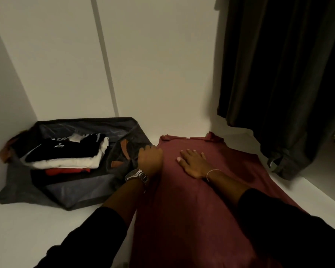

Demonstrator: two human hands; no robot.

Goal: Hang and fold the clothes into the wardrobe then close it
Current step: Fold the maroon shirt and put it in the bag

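Observation:
A maroon shirt point(191, 200) lies flat on the white wardrobe shelf point(27, 225), collar toward the back wall. My right hand point(193, 163) rests palm down on its upper chest, fingers spread and straight. My left hand point(150, 158), with a metal watch at the wrist, sits at the shirt's left edge. Its fingers are curled into the crumpled right rim of a dark fabric bin point(85, 192). A dark garment point(278, 74) hangs at the right, its hem just above the shelf.
The bin stands in the left back corner and holds a stack of folded clothes point(66, 155) in black, white and red. White wardrobe walls point(153, 64) close off the back and left. The hanging garment's cuffs trail near the shirt's right side.

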